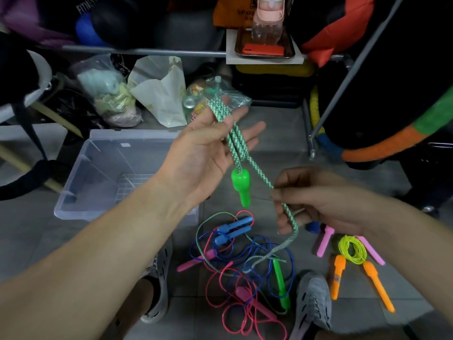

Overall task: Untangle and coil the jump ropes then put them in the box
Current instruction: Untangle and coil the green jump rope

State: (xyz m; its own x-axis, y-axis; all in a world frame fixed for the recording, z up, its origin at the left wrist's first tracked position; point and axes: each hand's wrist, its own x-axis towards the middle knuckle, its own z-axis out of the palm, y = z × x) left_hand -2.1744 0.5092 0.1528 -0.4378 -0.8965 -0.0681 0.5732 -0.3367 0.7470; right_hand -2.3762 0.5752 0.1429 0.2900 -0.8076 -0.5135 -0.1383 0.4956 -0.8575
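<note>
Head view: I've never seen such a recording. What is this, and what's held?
One wide-angle camera worn on a person's head looks down at their two bare hands; there is no machine. The left hand holds loops of a green-and-white braided jump rope under its thumb, a green plastic handle dangling. The right hand pinches the same rope lower down. On the tiled floor lie tangled blue and pink ropes, a coiled yellow rope with orange handles and a clear plastic box.

clear box point(103, 168) open-topped, tangled ropes point(245, 261) underfoot
</note>
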